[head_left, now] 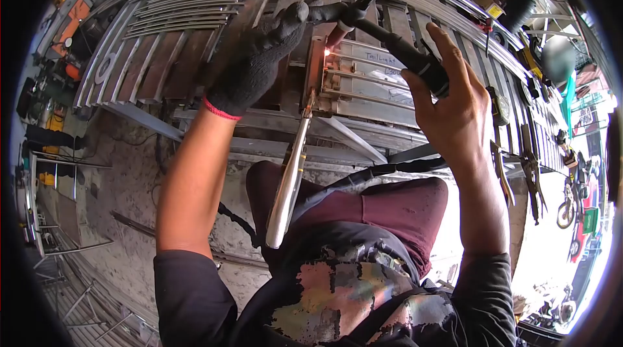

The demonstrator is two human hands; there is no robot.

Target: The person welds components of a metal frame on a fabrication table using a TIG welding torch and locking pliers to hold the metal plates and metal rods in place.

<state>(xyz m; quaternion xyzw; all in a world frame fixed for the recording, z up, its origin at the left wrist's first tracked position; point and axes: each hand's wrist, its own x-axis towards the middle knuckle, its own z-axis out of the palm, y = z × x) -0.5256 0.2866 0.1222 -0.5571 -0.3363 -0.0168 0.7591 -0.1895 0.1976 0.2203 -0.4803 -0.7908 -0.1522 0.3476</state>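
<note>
A black welding torch (396, 45) lies across the workpiece, its pinkish nozzle angled down at a small bright glowing spot. My bare right hand (454, 100) is closed around the torch's handle, with thumb and forefinger on either side. My left hand (256, 64), in a dark knit glove with a red cuff, has curled fingers, and its fingertips reach the torch head. Below the nozzle stands a narrow metal bar (315, 74), glowing reddish near the spot. Silver-handled locking pliers (292, 178) bite the bar's near end. Several thin rods run right from it over a plate with handwriting (379, 58).
The slatted metal bench (156, 68) carries a bundle of shiny rods (201, 0) at the back left. Pliers (532, 178) and a tape measure (498, 107) are at the right edge. A black cable (363, 175) crosses my lap. Metal frames (68, 217) stand left.
</note>
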